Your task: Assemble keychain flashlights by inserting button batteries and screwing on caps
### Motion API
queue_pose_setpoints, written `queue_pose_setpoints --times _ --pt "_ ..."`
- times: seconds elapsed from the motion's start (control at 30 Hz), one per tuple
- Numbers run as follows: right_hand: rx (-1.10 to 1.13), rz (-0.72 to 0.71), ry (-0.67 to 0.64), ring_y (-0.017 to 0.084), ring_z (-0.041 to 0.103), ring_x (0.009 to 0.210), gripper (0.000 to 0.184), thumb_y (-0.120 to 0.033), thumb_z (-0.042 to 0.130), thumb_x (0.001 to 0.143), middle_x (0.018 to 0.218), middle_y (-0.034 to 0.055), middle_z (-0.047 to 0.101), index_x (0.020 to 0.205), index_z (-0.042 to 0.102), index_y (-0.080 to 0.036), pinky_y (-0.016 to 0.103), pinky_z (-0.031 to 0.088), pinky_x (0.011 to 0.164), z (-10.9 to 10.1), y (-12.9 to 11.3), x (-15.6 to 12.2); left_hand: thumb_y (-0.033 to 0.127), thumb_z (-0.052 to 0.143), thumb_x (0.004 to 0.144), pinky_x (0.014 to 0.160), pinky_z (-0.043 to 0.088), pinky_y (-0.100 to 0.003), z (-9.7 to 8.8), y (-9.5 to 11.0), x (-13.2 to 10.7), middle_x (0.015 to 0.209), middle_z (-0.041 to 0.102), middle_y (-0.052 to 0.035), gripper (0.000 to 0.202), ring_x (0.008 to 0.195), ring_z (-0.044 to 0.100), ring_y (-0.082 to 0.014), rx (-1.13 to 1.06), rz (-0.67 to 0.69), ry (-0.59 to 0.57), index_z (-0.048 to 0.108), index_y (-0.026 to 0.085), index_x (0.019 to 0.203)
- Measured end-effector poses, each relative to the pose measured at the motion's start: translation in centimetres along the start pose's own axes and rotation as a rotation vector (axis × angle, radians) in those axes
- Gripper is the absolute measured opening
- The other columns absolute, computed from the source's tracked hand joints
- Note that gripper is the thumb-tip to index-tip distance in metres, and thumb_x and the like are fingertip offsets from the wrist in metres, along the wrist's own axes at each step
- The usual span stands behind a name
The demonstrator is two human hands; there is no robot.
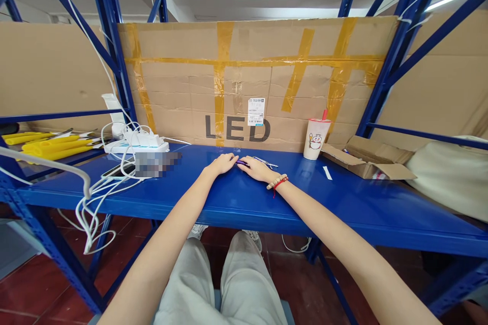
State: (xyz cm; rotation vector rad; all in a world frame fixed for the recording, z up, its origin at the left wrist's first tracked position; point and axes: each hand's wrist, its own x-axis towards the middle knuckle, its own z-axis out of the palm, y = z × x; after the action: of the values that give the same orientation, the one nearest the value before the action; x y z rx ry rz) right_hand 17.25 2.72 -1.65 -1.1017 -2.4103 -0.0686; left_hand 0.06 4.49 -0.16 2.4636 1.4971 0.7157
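Close together over the middle of the blue shelf, my left hand (224,163) and my right hand (258,169) meet at a thin dark purple pen (243,163). The fingers of both are bent in around it, the left at its left end and the right along its other end. Part of the pen is hidden by my fingers. Just behind my right hand lie some slim blue and white items (269,163), too small to name. A beaded bracelet (277,182) with a red cord circles my right wrist.
A drink cup (315,141) with a red straw stands right of my hands, near a white paper strip (327,172) and an open cardboard box (368,157). Left are a power strip (143,146), tangled white cables (93,213) and yellow-handled tools (57,147). A taped cardboard sheet (175,91) backs the shelf.
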Motion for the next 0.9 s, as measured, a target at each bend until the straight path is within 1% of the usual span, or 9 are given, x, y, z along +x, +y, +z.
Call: queue_pose_setpoints --times 0.07,0.17,0.27,0.4,0.53,0.67,0.73,0.8,0.9 --pt "-0.022 0.004 0.015 0.019 0.057 0.092 0.029 -0.034 0.037 0.094 0.099 0.0090 0.061 0.103 0.058 -0.016 0.033 0.043 0.083 -0.1 -0.1 0.0 0.042 0.030 0.091 0.076 0.044 -0.031 0.0 -0.1 0.0 0.084 0.067 -0.0071 0.038 0.081 0.061 -0.0213 -0.007 0.017 0.005 0.059 0.017 0.085" --pt "-0.061 0.052 0.033 0.019 0.057 0.091 0.028 -0.034 0.036 0.094 0.096 0.0076 0.061 0.101 0.058 -0.018 0.031 0.042 0.079 -0.4 -0.4 -0.1 0.045 0.026 0.091 0.074 0.044 -0.031 0.0 -0.1 0.1 0.081 0.067 -0.0077 0.043 0.082 0.062 -0.0227 -0.018 0.009 -0.015 0.059 0.017 0.085" --pt "-0.088 0.111 0.050 0.019 0.058 0.088 0.030 -0.039 0.035 0.094 0.098 0.0066 0.060 0.102 0.056 -0.020 0.028 0.042 0.071 -0.7 -0.6 -0.3 0.050 0.023 0.091 0.072 0.044 -0.031 -0.1 0.0 0.0 0.078 0.066 -0.0079 0.048 0.082 0.062 -0.0238 -0.035 -0.020 -0.026 0.057 0.017 0.086" --pt "-0.115 0.150 0.055 0.019 0.058 0.086 0.032 -0.045 0.035 0.093 0.098 0.0054 0.058 0.100 0.057 -0.022 0.026 0.040 0.065 -1.0 -0.7 -0.3 0.048 0.021 0.091 0.069 0.044 -0.031 0.0 -0.1 -0.1 0.077 0.066 -0.0078 0.045 0.080 0.062 -0.0236 -0.073 -0.074 -0.013 0.055 0.017 0.092" --pt "-0.109 0.115 0.047 0.019 0.059 0.085 0.031 -0.046 0.040 0.091 0.095 0.0050 0.061 0.095 0.058 -0.022 0.025 0.038 0.063 -1.0 -0.5 -0.2 0.050 0.022 0.091 0.069 0.044 -0.031 0.1 -0.1 0.1 0.072 0.065 -0.0057 0.045 0.075 0.062 -0.0220 -0.125 -0.090 0.000 0.053 0.018 0.088" --pt "-0.062 0.075 0.021 0.019 0.060 0.079 0.033 -0.049 0.041 0.090 0.087 0.0040 0.066 0.094 0.060 -0.022 0.026 0.038 0.063 -0.9 -0.5 -0.2 0.050 0.020 0.091 0.067 0.045 -0.029 0.2 0.0 0.2 0.065 0.063 -0.0034 0.046 0.064 0.060 -0.0181 -0.248 -0.074 0.036 0.052 0.017 0.087" --pt "-0.058 0.064 0.004 0.020 0.061 0.079 0.035 -0.050 0.040 0.090 0.088 0.0045 0.067 0.094 0.062 -0.022 0.026 0.038 0.064 -1.0 -0.6 -0.3 0.048 0.021 0.092 0.064 0.045 -0.028 0.2 0.2 0.2 0.063 0.061 -0.0025 0.045 0.058 0.057 -0.0161 -0.304 -0.058 0.049 0.053 0.016 0.088" --pt "-0.060 0.047 -0.004 0.020 0.062 0.081 0.038 -0.051 0.039 0.090 0.091 0.0050 0.068 0.097 0.063 -0.022 0.026 0.039 0.066 -1.2 -0.8 -0.4 0.050 0.021 0.092 0.061 0.045 -0.027 0.2 0.3 0.3 0.060 0.059 -0.0016 0.048 0.052 0.054 -0.0142 -0.373 -0.049 0.037 0.054 0.015 0.088" --pt "-0.068 0.035 -0.013 0.019 0.062 0.084 0.041 -0.052 0.037 0.090 0.095 0.0048 0.068 0.101 0.063 -0.022 0.026 0.040 0.068 -1.5 -1.1 -0.5 0.057 0.018 0.090 0.056 0.044 -0.026 0.3 0.5 0.4 0.055 0.055 -0.0005 0.057 0.045 0.050 -0.0126 -0.519 -0.102 0.017 0.055 0.014 0.086"
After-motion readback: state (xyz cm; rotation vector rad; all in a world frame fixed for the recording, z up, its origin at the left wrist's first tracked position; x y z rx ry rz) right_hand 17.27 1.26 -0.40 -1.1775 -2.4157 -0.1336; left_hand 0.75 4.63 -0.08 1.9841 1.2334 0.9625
